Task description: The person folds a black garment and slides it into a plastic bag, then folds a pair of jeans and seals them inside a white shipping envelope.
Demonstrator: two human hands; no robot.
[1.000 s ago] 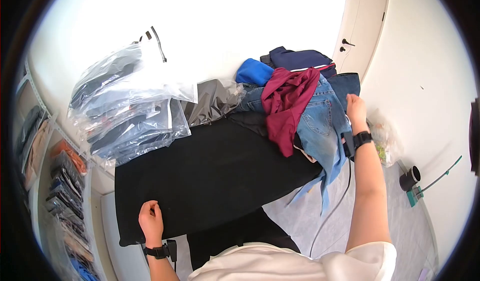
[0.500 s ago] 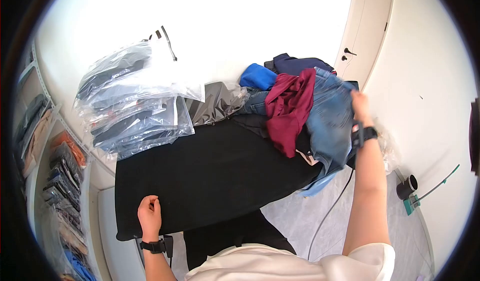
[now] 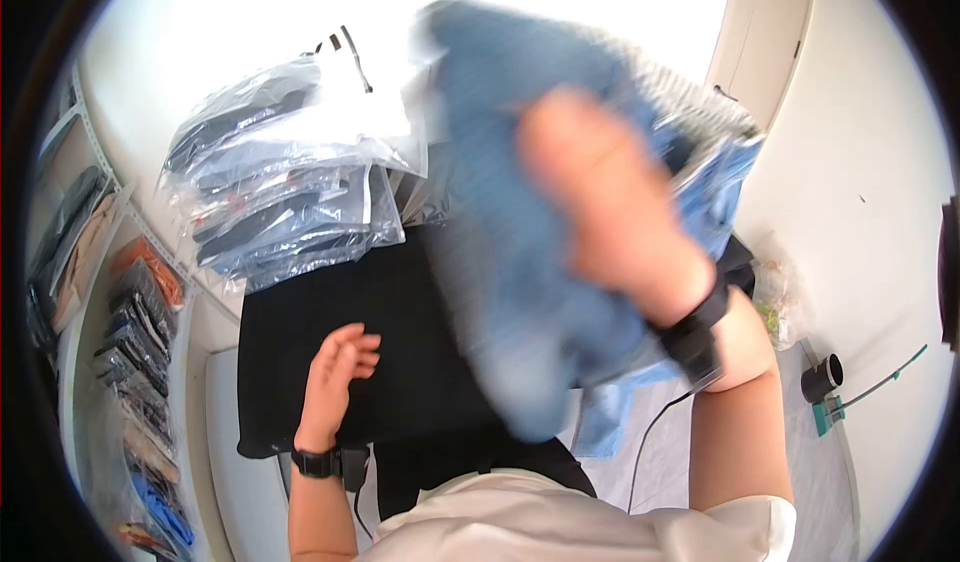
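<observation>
A blue denim garment (image 3: 500, 162), smeared by motion, hangs in the air in front of me. My right hand (image 3: 610, 192) grips it from above, and the hand is blurred too. The cloth hides most of the right half of the black-covered table (image 3: 320, 282). Over the table's left part, my left hand (image 3: 340, 372) is raised with its fingers apart and slightly curled, holding nothing. Another piece of light blue denim (image 3: 610, 412) dangles below the garment at the table's edge.
Clear-bagged clothes (image 3: 290, 182) are stacked at the table's back left. Shelves with folded, bagged clothes (image 3: 140, 332) line the left wall. A black cable (image 3: 650, 432) runs down to the floor on the right. By the right wall stands a dark cylinder (image 3: 822, 377).
My right hand has lifted the denim garment off the pile and swung it leftward, towards me. My left hand has moved up and right, and its fingers have spread.
</observation>
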